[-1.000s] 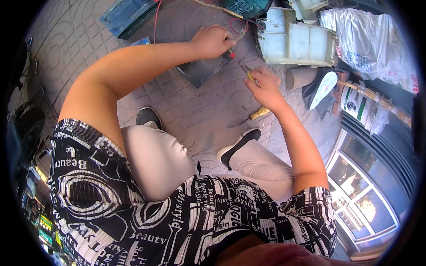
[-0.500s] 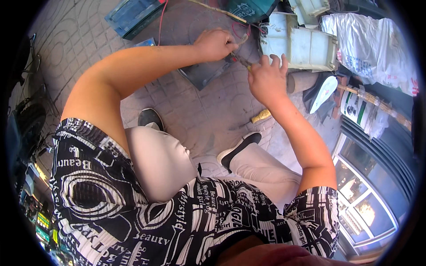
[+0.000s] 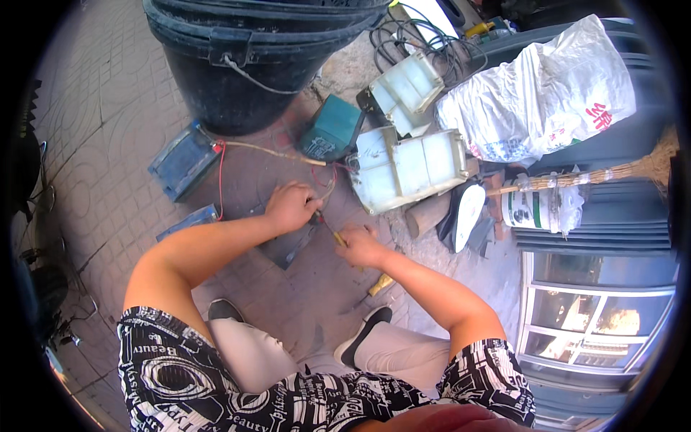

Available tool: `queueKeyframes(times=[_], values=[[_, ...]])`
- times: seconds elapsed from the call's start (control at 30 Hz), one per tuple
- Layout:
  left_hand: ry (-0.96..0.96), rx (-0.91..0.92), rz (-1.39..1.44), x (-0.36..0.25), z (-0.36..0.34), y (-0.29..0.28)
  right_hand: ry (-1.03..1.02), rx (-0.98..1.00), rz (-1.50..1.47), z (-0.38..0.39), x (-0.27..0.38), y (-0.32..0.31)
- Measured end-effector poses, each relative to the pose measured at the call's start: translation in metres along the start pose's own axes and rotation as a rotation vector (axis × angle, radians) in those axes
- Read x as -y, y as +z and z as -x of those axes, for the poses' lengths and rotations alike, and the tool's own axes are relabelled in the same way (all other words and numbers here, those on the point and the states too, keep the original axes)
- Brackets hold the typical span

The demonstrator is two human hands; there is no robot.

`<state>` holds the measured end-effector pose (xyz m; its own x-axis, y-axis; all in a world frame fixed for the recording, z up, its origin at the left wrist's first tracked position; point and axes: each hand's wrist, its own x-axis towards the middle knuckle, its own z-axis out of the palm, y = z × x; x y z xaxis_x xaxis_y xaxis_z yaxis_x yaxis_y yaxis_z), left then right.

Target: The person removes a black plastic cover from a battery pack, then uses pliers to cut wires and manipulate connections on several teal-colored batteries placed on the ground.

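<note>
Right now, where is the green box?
In the head view, the green box sits upper middle, between the big black bucket on its left and pale plastic casings on its right.

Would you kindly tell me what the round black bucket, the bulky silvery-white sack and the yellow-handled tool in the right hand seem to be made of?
Round black bucket: likely scuffed plastic, by its moulded rim.
Bulky silvery-white sack: probably plastic, given its soft shine and creases.
Yellow-handled tool: handle perhaps plastic or wood; too small to tell.

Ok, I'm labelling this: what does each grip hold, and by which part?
Right grip: tool, by its yellow handle. Left grip: apparently a wire; exact spot hidden.
</note>
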<state>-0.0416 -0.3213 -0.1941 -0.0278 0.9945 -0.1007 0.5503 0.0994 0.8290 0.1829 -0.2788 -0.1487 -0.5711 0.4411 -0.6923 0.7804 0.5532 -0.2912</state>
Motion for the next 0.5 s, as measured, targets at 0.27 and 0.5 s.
queueKeyframes(times=[0.27, 0.5], values=[[0.039, -0.056, -0.005, 0.001, 0.000, 0.008, 0.169, 0.160, -0.644, 0.000, 0.014, -0.005], [0.061, -0.010, -0.033, -0.002, 0.002, 0.001, 0.223, 0.239, -1.385, 0.004, 0.016, 0.005]])
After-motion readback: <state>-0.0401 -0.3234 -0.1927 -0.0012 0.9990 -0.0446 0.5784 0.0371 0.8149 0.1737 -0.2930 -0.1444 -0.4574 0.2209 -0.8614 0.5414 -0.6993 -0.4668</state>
